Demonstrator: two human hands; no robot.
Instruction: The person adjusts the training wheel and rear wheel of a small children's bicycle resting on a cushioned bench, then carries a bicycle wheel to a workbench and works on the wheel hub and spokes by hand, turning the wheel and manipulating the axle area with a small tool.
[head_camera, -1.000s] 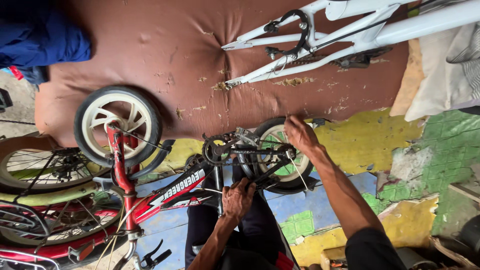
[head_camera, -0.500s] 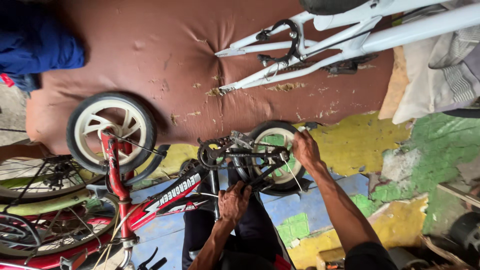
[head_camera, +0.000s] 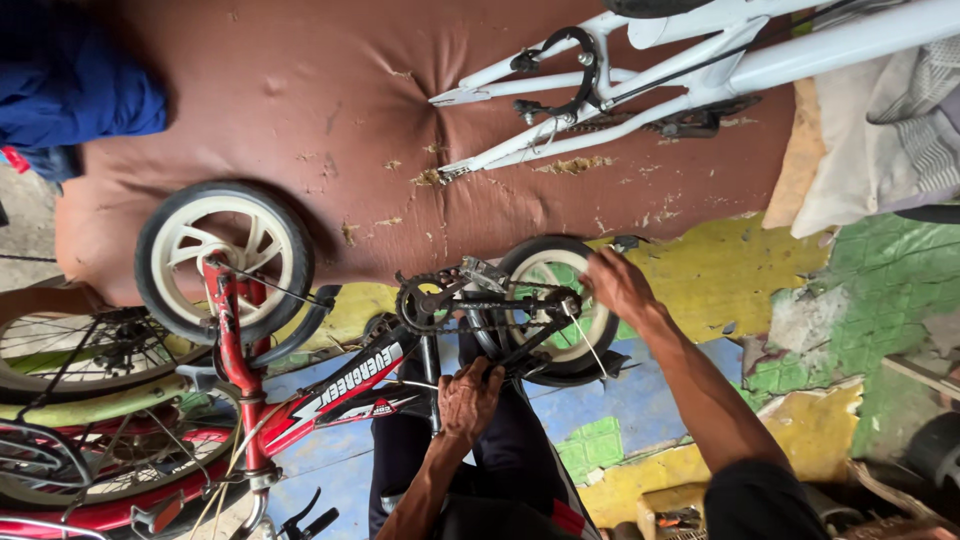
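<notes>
A small red and black children's bicycle (head_camera: 330, 385) stands upside down in front of me, its white front wheel (head_camera: 225, 262) at left and its rear wheel (head_camera: 553, 305) at centre right. My right hand (head_camera: 620, 283) rests on the rear wheel's tyre at its right side, fingers curled over it. My left hand (head_camera: 468, 398) grips the black frame tube just below the chainring (head_camera: 420, 303) and chain. My dark trousers show under the frame.
A worn brown padded mat (head_camera: 380, 130) lies beyond the bicycle, with a white bicycle frame (head_camera: 640, 85) on it. Blue cloth (head_camera: 70, 90) sits top left. More wheels and a red frame (head_camera: 70, 470) crowd the left. Painted floor (head_camera: 830, 330) spreads right.
My right hand has stayed on the rear wheel's right side, and my left hand keeps its hold on the frame. The view has shifted slightly.
</notes>
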